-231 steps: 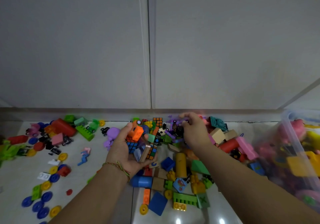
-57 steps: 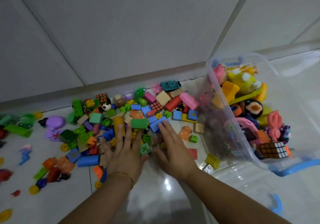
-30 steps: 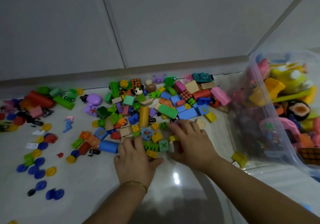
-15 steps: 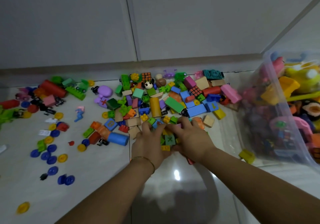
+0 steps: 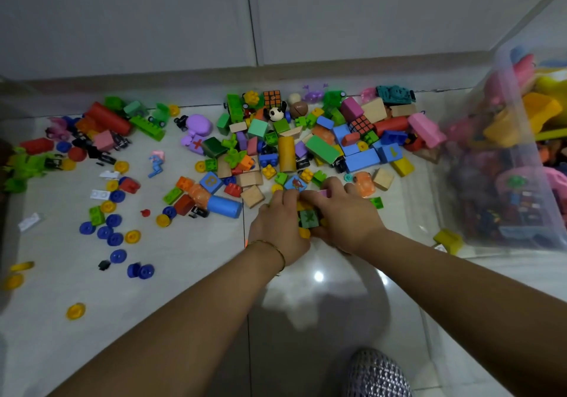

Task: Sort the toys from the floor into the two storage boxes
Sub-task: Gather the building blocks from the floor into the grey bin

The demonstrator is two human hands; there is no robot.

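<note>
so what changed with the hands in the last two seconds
The left hand and right hand, flat on the pile earlier, have closed in and now cup a heap of blocks, including the green x block. The clear storage box and scattered discs stayed put.

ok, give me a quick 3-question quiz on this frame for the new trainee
1. True or false: the left hand and right hand close together around small blocks, one of them a green X block.
2. The clear storage box stands: A) far left B) right C) between the arms.
3. What colour is the cylinder lying nearest the left hand, on its left?
Key: 1 true; 2 B; 3 blue.
</note>
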